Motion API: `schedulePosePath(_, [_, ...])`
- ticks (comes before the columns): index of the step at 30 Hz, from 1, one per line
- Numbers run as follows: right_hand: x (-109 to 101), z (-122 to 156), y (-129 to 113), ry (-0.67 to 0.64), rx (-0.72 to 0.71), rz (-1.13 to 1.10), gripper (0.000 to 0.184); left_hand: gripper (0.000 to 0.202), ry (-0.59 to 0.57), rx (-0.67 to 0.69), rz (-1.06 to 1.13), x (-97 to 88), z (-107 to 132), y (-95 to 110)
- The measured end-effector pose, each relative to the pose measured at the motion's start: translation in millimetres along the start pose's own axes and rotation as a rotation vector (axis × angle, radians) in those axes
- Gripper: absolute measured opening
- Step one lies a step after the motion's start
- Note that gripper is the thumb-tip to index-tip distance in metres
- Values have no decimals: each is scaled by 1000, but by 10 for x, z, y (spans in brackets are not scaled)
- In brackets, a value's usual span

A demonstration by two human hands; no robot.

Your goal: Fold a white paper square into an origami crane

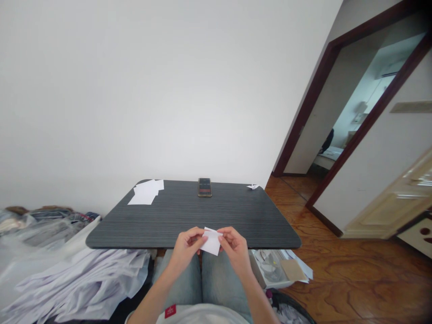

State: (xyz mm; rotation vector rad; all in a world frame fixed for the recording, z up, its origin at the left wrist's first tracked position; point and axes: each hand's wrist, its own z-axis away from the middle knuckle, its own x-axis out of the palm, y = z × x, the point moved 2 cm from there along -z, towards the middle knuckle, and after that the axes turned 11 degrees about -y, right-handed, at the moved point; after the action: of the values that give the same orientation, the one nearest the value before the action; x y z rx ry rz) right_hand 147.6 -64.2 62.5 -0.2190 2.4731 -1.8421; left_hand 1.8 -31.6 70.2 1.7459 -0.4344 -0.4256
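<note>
A small sheet of white paper (211, 241) is pinched between both hands (211, 249), held together above the table edge.

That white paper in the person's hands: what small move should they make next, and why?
Probably lay it down and crease it on the table. The white paper looks folded along its top edge and is pinched in mid-air between the left hand and right hand, with nothing firm behind it. The dark table lies just ahead.

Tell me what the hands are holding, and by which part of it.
The left hand and the right hand pinch one small white paper by its upper left and upper right edges.
</note>
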Motion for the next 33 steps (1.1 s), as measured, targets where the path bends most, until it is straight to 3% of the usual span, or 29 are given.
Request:
schedulePosePath(18, [-6, -15, 26, -7, 51, -138, 18, 22, -70, 29, 9, -28, 14, -21])
schedulePosePath(33, [6, -28, 99, -19, 113, -188, 25, 29, -83, -50, -12, -3, 17, -15])
